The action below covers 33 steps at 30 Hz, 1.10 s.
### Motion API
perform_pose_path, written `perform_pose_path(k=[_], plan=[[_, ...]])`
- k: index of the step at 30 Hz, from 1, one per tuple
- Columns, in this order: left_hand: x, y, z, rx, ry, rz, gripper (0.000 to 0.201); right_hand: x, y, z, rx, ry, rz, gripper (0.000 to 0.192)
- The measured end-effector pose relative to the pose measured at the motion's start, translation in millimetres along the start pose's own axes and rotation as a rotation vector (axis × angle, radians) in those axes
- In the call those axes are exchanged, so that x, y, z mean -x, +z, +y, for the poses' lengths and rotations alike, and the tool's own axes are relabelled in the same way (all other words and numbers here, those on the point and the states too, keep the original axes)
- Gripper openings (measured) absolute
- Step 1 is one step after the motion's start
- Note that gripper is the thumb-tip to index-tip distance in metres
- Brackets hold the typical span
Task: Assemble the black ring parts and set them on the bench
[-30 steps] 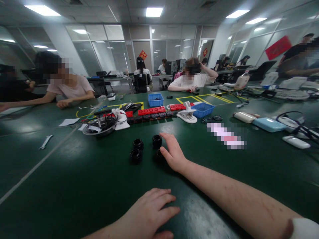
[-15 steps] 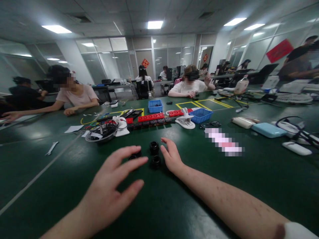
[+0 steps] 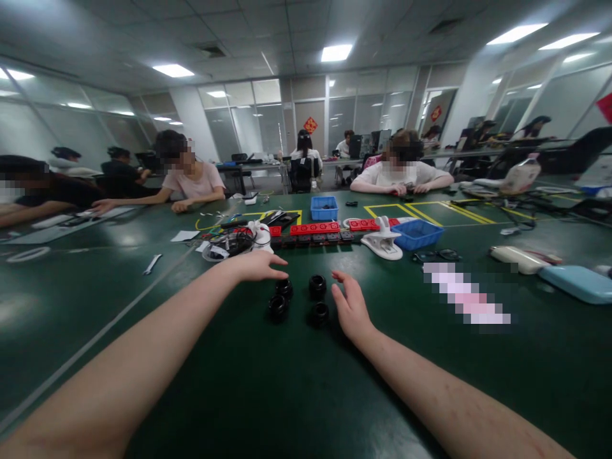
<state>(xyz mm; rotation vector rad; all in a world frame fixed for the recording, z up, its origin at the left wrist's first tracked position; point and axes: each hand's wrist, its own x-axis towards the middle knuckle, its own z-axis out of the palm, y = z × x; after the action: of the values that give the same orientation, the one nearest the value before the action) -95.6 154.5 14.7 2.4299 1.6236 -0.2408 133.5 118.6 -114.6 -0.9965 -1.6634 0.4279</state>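
Note:
Several small black ring-shaped parts [image 3: 317,286] stand in a cluster on the green table [image 3: 268,395]. My left hand [image 3: 253,265] reaches out over the left pair of them [image 3: 278,307], palm down with fingers extended, holding nothing. My right hand [image 3: 351,306] rests on edge just right of the cluster, fingers slightly apart, next to the near right part [image 3: 319,313] and holding nothing.
Behind the parts lie a row of red and black power strips [image 3: 313,230], a clear bowl of cables [image 3: 227,246], a white clamp [image 3: 382,241] and two blue bins [image 3: 417,233]. A small wrench [image 3: 152,264] lies left. Other people sit across the table.
My left hand has lifted from the near table edge and stretched forward over the black parts. The right hand stayed beside them. The view shifted left.

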Motion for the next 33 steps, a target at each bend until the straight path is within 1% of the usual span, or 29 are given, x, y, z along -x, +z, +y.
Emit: perform_pose_path(k=[2,5,9,11,14,18,20,22,25,29,32,33], plan=[[-4.6,0.3,3.9,-0.015,-0.018,-0.066,0.039,0.0,-0.1,-0.7,-0.007,0.000,0.000,0.037],[-10.8,5.0,10.9,-0.032,-0.027,-0.118,0.029,0.2,-0.4,-1.5,-0.014,0.003,0.002,0.038],[-19.7,15.8,19.0,-0.058,-0.018,-0.159,0.026,0.7,-0.4,-1.8,-0.027,0.020,-0.002,0.038],[-23.9,19.8,19.2,-0.067,-0.027,-0.180,0.024,1.0,-0.4,-2.1,-0.033,0.033,-0.003,0.038],[-26.2,21.3,9.4,-0.056,-0.064,-0.202,0.024,1.6,-0.9,-2.6,-0.039,0.050,0.000,0.038],[-17.5,19.0,-22.6,0.005,-0.146,-0.239,0.024,1.9,-1.7,-3.0,-0.045,0.058,0.001,0.036],[-7.9,18.7,-41.4,0.047,-0.191,-0.249,0.023,1.8,-2.0,-3.5,-0.049,0.058,0.003,0.036],[5.0,19.8,-57.8,0.084,-0.227,-0.226,0.025,1.8,-2.3,-4.3,-0.051,0.056,0.001,0.036],[31.4,26.1,-74.7,0.146,-0.227,-0.128,0.036,2.2,-2.8,-5.8,-0.048,0.057,-0.007,0.036],[76.5,44.8,-83.5,0.248,-0.221,-0.040,0.028,3.0,-2.5,-6.8,-0.039,0.066,-0.014,0.035],[110.4,61.1,-83.2,0.325,-0.253,-0.010,0.031,3.3,-1.4,-6.1,-0.033,0.062,-0.015,0.034],[120.6,65.4,-82.0,0.374,-0.279,0.033,0.031,3.5,-1.1,-5.7,-0.032,0.059,-0.015,0.034]])
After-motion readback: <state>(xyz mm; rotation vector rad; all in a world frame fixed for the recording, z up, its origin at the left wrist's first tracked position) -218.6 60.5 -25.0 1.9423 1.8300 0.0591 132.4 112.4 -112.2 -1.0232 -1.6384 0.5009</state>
